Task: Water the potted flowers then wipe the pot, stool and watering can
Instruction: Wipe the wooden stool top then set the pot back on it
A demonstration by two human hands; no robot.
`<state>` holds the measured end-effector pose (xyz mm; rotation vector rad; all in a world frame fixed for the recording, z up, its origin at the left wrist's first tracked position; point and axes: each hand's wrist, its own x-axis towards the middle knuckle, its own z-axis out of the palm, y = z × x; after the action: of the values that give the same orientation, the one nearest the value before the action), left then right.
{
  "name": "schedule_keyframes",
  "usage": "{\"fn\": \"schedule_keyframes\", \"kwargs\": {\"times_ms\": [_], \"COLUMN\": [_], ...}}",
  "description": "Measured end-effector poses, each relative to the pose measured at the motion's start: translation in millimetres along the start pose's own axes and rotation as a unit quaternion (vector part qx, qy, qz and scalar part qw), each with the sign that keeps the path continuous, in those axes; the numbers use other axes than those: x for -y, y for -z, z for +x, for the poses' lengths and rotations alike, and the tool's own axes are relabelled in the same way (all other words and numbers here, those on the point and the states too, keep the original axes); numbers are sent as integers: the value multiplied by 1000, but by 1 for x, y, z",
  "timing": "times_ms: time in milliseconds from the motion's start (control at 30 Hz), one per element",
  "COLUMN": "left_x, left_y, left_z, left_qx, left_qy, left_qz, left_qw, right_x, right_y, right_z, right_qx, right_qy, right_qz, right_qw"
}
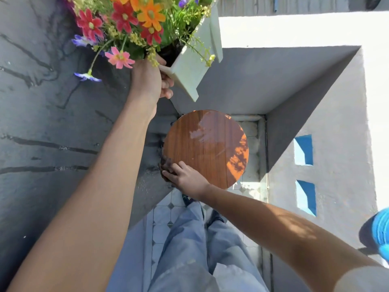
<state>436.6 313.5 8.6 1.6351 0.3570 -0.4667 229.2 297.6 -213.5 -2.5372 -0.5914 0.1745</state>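
Observation:
My left hand (150,81) grips the lower corner of the white square pot (192,68) and holds it up in the air, tilted, above the stool. Red, orange, pink and purple flowers (126,22) spill out of the pot toward the upper left. Below it stands the round wooden stool (207,148), its top bare, with a wet smear near the far side. My right hand (186,175) presses a dark brown cloth (166,165) on the stool's near left edge. A blue object (381,232) at the right edge may be the watering can.
A dark grey wall (52,123) runs along the left, close to the stool. White parapet walls (336,102) with blue openings enclose the corner on the right and behind. My legs in blue jeans (195,245) stand on a tiled floor (164,218) just before the stool.

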Motion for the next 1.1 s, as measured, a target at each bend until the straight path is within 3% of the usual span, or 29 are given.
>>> {"fn": "schedule_keyframes", "kwargs": {"times_ms": [100, 167, 233, 300, 467, 633, 700, 767, 833, 900, 1000, 1100], "left_x": [-1, -1, -1, -2, -5, -4, -3, -2, 0, 2, 7, 9], "left_y": [0, 0, 0, -1, -3, -4, -3, -1, 0, 0, 2, 5], "left_z": [2, 2, 1, -1, -3, -1, -1, -1, -2, -4, -8, -12], "left_qx": [-3, -3, 0, 6, 3, -1, -3, -6, -7, -11, -11, -8], "left_qy": [-5, -4, -6, -14, -14, -21, -21, -23, -19, -12, -7, -12], "left_qz": [5, 2, 2, 8, -3, 10, 10, 13, 12, 7, 5, 14], "left_qw": [1000, 1000, 1000, 1000, 1000, 1000, 1000, 1000, 1000, 1000, 1000, 1000], "right_x": [-44, -89, -131, -153, -114, -26, -8, -17, -42, -77, -128, -138], "right_y": [23, 46, 68, 78, 57, 25, 15, 18, 30, 49, 75, 79], "right_z": [16, 26, 32, 35, 40, 55, 55, 53, 50, 43, 24, 15], "right_qx": [-20, -91, -154, -152, -139, -5, 56, 59, 22, -28, -162, -167], "right_qy": [-22, -149, -313, -393, -340, -134, -38, -8, -41, -135, -332, -393], "right_qz": [-24, -21, 4, 5, 8, 33, 8, -8, -7, -3, 23, 32], "right_qw": [999, 984, 937, 907, 930, 990, 998, 998, 999, 990, 929, 904]}}
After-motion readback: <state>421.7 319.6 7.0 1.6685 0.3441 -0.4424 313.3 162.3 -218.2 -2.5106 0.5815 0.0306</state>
